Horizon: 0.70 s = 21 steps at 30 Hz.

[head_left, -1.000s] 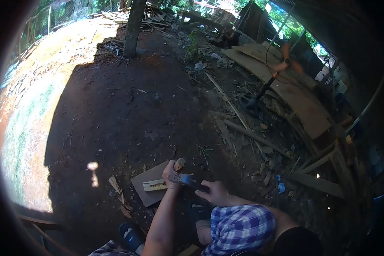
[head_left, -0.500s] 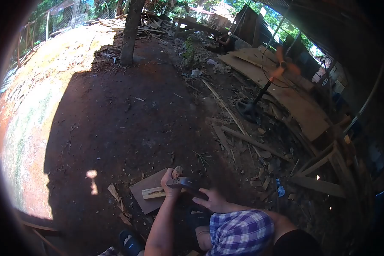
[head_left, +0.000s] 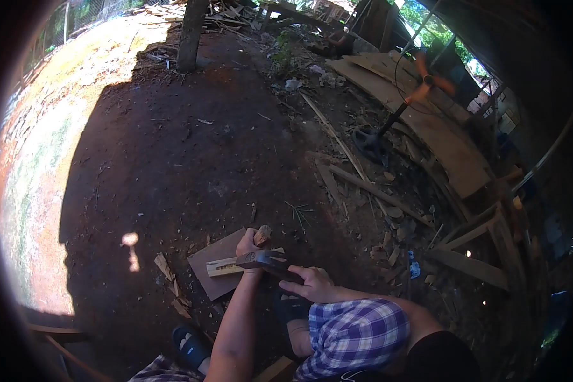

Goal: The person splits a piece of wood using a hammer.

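Note:
My left hand (head_left: 247, 244) is closed around a round wooden handle (head_left: 263, 235) with a rough, battered end; its lower part is hidden. Below the hand, a pale block of wood (head_left: 223, 267) lies on a flat brown board (head_left: 202, 262) on the ground. My right hand (head_left: 312, 285) grips the dark handle of a hammer (head_left: 260, 258). The hammer's metal head overlaps my left wrist and the block in this view.
Wood splinters (head_left: 165, 267) lie left of the board, beside my sandalled foot (head_left: 192, 344). On the right are a pedestal fan (head_left: 428, 81), large planks (head_left: 455, 159), a timber frame (head_left: 474, 274) and scattered scraps. A tree trunk (head_left: 191, 35) stands ahead.
The view has tipped downward a little, so the surroundings sit higher. The hammer head has shifted slightly left and now crosses my left wrist. Both hands keep their holds.

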{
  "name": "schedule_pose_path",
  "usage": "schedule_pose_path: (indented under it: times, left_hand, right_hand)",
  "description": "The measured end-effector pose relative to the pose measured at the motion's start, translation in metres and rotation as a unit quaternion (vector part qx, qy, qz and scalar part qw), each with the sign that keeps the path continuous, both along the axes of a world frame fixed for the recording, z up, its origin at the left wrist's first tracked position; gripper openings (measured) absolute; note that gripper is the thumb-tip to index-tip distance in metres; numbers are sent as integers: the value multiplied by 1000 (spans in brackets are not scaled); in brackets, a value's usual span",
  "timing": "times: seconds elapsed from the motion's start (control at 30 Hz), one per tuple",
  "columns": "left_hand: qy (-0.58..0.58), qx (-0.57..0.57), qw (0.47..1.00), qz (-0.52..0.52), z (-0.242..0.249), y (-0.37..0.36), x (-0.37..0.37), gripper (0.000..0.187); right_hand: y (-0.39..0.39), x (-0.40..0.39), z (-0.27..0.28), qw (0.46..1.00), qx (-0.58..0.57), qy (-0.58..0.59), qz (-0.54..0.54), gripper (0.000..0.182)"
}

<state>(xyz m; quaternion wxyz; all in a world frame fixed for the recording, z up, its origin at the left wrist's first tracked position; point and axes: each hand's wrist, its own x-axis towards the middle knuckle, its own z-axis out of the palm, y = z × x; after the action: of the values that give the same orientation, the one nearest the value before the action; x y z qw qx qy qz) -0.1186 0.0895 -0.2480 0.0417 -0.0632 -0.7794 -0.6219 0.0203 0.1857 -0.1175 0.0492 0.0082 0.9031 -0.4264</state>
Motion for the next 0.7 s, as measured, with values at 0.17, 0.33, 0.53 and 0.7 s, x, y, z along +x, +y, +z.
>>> schedule_pose_path:
  times: [0.17, 0.33, 0.53, 0.7]
  left_hand:
    - [0, 2, 1000, -2, -3, 2, -1, 30]
    - [20, 7, 1000, -6, -11, 5, -3, 26]
    - [-4, 2, 1000, -24, -16, 7, -3, 17]
    - [-18, -4, 1000, -25, -11, 6, -3, 18]
  right_hand:
    - [1, 0, 0, 1000, -18, 5, -4, 35]
    - [-1, 0, 4, 999, -29, -15, -24, 35]
    - [-4, -2, 12, 998, -44, -12, -34, 35]
    - [-5, -2, 19, 994, -52, -77, -48, 35]
